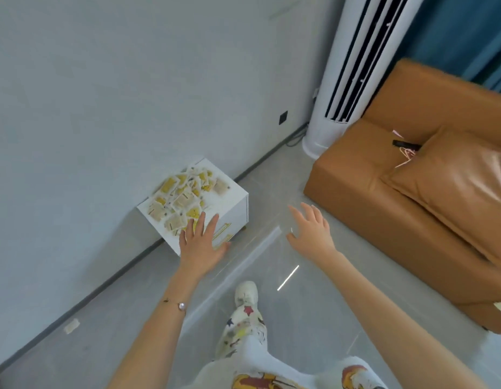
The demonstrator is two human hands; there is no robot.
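Sofa, orange, at right; tower air conditioner behind it. White cabinet against wall. Left hand at cabinet's near corner, fingers straight, holding nothing. Right hand spread, empty, above floor. Snack packets scattered on cabinet top.

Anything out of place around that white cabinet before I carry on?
Yes: one packet lies alone on the floor by the wall, apart from the loose heap of packets on the white cabinet. It looks dropped.
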